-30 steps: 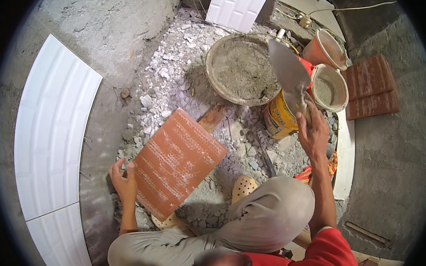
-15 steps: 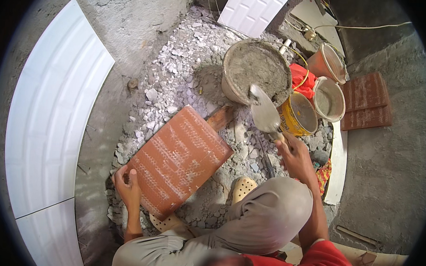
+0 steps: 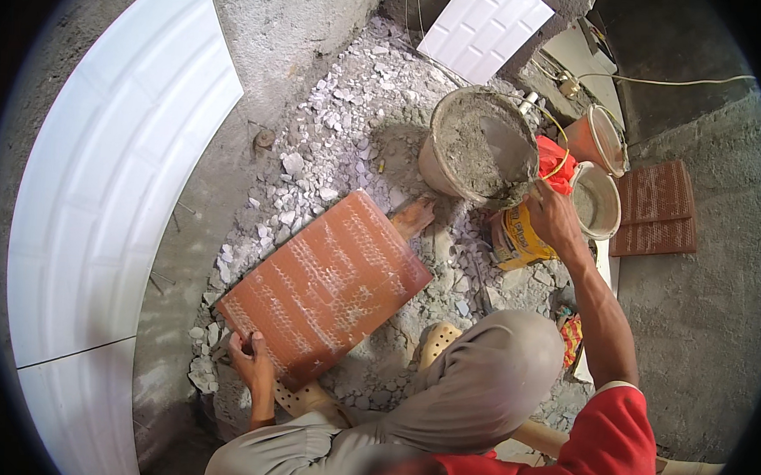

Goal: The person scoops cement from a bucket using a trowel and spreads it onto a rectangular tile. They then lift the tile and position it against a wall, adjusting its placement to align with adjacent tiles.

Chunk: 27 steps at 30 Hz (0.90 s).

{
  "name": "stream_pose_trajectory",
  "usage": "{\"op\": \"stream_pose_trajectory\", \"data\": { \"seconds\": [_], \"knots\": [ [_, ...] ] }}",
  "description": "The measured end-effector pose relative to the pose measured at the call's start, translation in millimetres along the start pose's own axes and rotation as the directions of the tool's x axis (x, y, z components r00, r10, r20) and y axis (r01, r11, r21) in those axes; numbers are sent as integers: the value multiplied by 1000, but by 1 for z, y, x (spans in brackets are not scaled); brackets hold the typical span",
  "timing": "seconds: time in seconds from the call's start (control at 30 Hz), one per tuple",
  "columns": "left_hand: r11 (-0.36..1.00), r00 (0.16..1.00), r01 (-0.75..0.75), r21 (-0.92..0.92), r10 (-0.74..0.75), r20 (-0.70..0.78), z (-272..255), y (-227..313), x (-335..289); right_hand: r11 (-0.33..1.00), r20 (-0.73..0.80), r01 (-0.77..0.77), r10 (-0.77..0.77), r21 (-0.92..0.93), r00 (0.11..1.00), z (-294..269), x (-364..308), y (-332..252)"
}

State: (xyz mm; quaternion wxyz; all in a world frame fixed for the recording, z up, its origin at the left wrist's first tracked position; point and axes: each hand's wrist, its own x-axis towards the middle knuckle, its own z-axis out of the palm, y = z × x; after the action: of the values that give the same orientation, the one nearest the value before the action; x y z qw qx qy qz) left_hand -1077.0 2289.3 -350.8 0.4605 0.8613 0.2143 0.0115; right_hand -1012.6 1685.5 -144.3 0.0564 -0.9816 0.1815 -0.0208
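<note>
My left hand (image 3: 254, 365) grips the lower-left edge of a reddish-brown tile (image 3: 327, 286), its ribbed back turned up and streaked with white. The tile tilts above the rubble by my feet. My right hand (image 3: 553, 215) is closed at the near-right rim of a round bucket (image 3: 431, 159) of grey mortar (image 3: 470, 135). It holds a trowel whose handle is hidden by the fingers; the blade is in the bucket, smeared grey and hard to pick out from the mortar. Beneath that hand stands a yellow bucket (image 3: 514, 239).
White wall tiles (image 3: 119, 192) cover the left wall, and a white brick-pattern tile (image 3: 485, 30) leans at the back. Pale buckets (image 3: 597, 200) and a red bag (image 3: 550, 164) crowd the right. More brown tiles (image 3: 655, 207) rest farther right. Broken rubble (image 3: 316, 150) covers the ground.
My right hand has moved up and to the right, taking the trowel into the mortar bucket, where the mortar is now scooped aside. The left hand still holds the tile.
</note>
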Motion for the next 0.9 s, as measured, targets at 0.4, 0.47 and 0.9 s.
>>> {"op": "stream_pose_trajectory", "data": {
  "seconds": [0.4, 0.47, 0.9],
  "knots": [
    [992, 999, 19, -128, -15, 37, 1, -11, 11, 961, 59, 188, -204, 202, 977, 6, 0, 11],
    [977, 998, 32, -211, -19, 64, 1, -8, 10, 957, 38, 189, -202, 220, 979, 8, -1, 10],
    [980, 996, 75, -184, -64, 69, -2, 10, 10, 968, 256, 102, -161, 230, 953, 6, 25, 0]
  ]
}}
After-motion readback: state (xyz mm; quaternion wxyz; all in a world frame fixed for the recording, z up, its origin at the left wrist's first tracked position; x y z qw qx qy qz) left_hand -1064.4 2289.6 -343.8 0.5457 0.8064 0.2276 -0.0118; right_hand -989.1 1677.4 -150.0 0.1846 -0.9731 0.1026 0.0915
